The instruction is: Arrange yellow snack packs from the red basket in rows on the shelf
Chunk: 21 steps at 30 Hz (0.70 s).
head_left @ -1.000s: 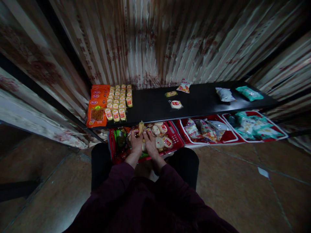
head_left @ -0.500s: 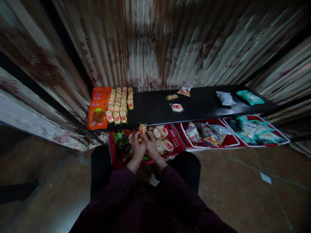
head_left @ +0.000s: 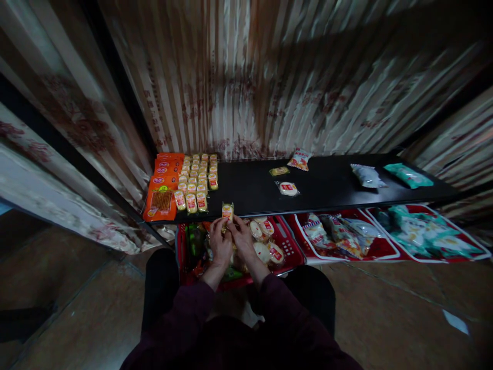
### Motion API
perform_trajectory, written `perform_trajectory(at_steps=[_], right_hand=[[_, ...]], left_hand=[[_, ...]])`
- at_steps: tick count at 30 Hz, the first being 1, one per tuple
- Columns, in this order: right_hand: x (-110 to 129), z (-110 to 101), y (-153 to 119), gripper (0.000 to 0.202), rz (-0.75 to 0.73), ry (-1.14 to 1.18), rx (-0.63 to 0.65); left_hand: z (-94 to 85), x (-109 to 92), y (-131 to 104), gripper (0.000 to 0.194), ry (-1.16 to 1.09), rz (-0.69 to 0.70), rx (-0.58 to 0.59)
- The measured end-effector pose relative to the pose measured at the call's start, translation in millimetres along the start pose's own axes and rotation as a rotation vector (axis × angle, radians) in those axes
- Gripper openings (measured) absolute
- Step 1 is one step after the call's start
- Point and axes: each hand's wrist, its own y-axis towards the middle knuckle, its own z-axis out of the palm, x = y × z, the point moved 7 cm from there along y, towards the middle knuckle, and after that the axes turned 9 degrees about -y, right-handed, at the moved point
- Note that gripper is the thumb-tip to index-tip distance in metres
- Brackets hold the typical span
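Both hands meet over the front-left red basket, at the front edge of the black shelf. My left hand and my right hand pinch a small yellow wrapped snack, which stands up above the fingertips. Several like it form rows of small yellow packs at the shelf's left. Orange snack bags lie beside those rows, further left. Round white wrapped cakes and green packs rest in the basket below my hands.
On the shelf lie a round wrapped cake, a flat yellow pack, a red-white bag, a white bag and a teal bag. Two baskets of bags stand at right. Dark posts frame the shelf; a curtain hangs behind.
The view has shifted, so the shelf and baskets appear lower. My hands still hold the yellow snack, which now shows more clearly above the fingers, against the shelf's front edge.
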Motion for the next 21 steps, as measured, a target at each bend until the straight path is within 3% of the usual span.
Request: perform_trajectory(at_steps=[14,21], right_hand=[[1,15,42,0.038,-0.053,-0.046,-0.028],[-5,24,64,0.037,-0.091,-0.060,-0.041]], left_hand=[[-0.8,-7,39,0.038,0.148,-0.008,-0.034],[3.7,-1,55,0.038,0.114,-0.015,-0.059]])
